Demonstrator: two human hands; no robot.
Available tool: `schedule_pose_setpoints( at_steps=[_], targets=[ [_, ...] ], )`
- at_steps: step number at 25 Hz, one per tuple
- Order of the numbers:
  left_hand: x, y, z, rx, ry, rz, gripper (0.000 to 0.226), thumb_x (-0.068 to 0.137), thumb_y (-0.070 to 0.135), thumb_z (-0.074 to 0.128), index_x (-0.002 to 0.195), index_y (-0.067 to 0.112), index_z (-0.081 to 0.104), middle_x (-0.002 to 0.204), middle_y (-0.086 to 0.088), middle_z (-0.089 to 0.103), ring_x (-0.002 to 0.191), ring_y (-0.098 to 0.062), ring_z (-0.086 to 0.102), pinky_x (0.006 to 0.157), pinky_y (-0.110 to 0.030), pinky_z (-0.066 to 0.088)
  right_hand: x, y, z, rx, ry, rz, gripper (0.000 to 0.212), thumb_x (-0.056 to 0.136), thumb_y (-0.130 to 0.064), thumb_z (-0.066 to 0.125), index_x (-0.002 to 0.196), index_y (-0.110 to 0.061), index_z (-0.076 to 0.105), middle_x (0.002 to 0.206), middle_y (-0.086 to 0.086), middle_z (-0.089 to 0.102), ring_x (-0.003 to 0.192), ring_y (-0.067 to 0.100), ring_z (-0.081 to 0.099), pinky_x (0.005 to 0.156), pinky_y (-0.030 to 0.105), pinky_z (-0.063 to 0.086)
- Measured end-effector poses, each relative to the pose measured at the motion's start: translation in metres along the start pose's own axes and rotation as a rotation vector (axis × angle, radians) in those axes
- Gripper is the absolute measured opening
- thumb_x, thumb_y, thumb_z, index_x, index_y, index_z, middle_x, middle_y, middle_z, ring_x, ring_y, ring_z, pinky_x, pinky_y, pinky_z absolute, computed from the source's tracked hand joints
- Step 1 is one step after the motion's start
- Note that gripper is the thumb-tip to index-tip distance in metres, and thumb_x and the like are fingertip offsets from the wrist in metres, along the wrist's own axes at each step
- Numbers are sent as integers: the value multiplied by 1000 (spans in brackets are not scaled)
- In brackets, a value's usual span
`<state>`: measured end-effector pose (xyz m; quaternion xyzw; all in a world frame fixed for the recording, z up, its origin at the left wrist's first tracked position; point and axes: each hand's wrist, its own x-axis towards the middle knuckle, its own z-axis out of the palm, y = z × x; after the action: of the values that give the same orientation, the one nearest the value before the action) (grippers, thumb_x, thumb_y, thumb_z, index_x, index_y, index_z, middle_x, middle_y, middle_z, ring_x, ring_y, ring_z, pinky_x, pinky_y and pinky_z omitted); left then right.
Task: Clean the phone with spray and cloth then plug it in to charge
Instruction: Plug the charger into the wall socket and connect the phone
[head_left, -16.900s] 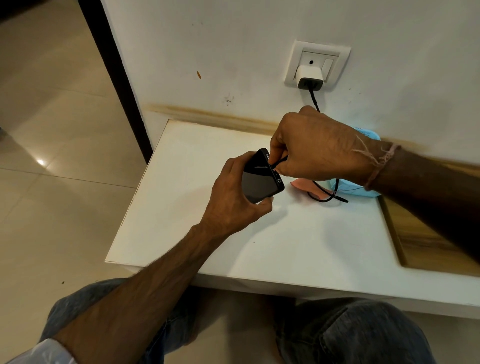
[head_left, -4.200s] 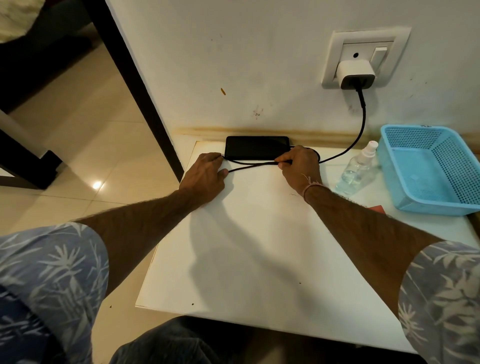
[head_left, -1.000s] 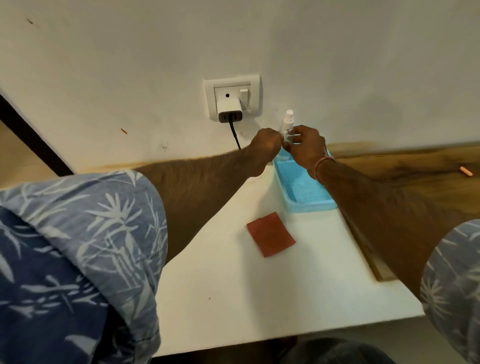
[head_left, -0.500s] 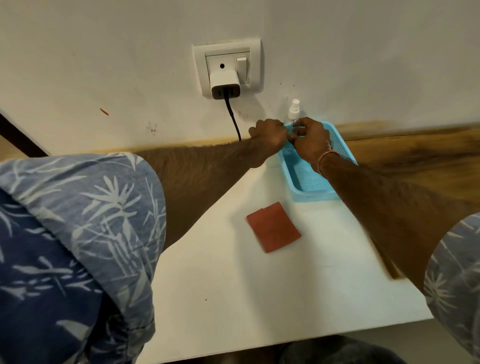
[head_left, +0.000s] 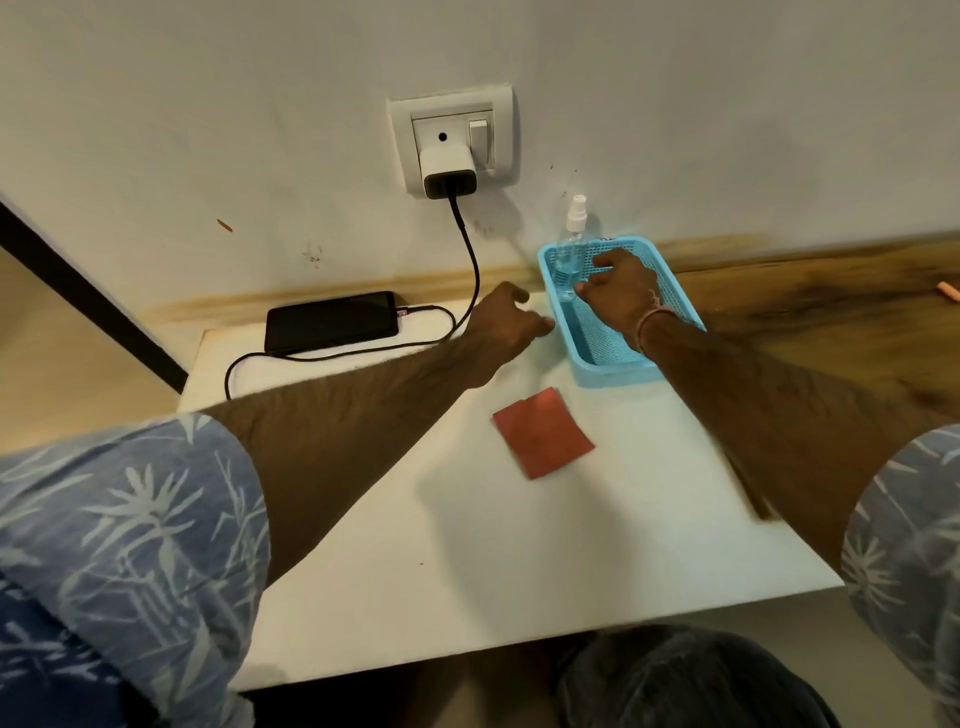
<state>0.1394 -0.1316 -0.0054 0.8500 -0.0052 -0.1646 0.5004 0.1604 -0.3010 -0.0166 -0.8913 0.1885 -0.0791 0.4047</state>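
Right hand (head_left: 621, 293) in basket (head_left: 615, 373); spray bottle (head_left: 567, 259) upright just beside it.

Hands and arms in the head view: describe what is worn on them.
Both arms wear short sleeves of blue cloth printed with pale leaves, the left sleeve and the right sleeve; the forearms below them are bare. A thin pinkish thread band circles the wrist of the right hand. The left hand shows no band or watch at its wrist.
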Motion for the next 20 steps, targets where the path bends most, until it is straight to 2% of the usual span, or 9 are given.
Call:
schedule_pose_setpoints(
  at_steps=[1,3,5,8,11,14,17,20],
  targets=[
    [-11,-11,0,72,-23,-19,57,82,28,80,132,17,53,122,-5,65,89,-12,59,60,-22,43,-4,2,-2,-1,9,-3,43,82,-25,72,121,-14,57,115,9,68,112,26,58,102,35,42],
    [-31,-29,1,241,-59,-29,58,76,33,84,125,20,57,118,-3,65,100,-18,62,77,-32,54,-15,3,-6,3,17,-27,40,82,-24,72,117,-13,58,114,8,68,112,26,59,102,36,43],
    [-50,-40,1,431,-80,-15,60,73,42,84,124,22,59,118,0,64,110,-21,59,95,-41,51,-30,2,-10,5,37,-65,35,83,-22,70,114,-14,58,113,6,67,108,25,60,100,38,45],
    [-70,-49,2,520,-64,-4,55,76,45,80,121,22,59,119,-1,63,113,-23,57,100,-44,46,-59,-3,-18,-38,98,-167,28,85,-18,67,111,-17,59,113,4,66,103,24,61,93,34,47],
    [-89,-54,6,440,-4,-72,35,86,36,73,113,18,62,115,-4,66,110,-24,60,99,-43,48,-100,-6,-25,-157,147,-381,22,87,-14,62,108,-15,59,110,4,65,100,24,60,88,34,46],
    [-102,-57,8,310,42,-112,23,91,20,68,112,11,64,114,-9,68,96,-21,61,83,-34,54,-139,-4,-28,-262,40,-573,22,88,-14,60,110,-14,59,106,5,63,96,22,58,85,34,47],
    [-108,-52,4,7,111,-241,23,90,13,69,110,3,65,105,-17,71,77,-22,64,66,-30,57,-170,1,-26,-305,-163,-616,38,84,-20,62,121,-15,55,116,4,59,103,21,56,89,35,48],
    [-111,-33,-1,-388,125,-427,15,87,8,74,97,-2,67,90,-18,71,72,-25,69,71,-36,63,-184,2,-16,-434,-283,-623,56,79,-23,65,132,-19,47,128,2,56,116,22,50,98,36,46]
  ],
)
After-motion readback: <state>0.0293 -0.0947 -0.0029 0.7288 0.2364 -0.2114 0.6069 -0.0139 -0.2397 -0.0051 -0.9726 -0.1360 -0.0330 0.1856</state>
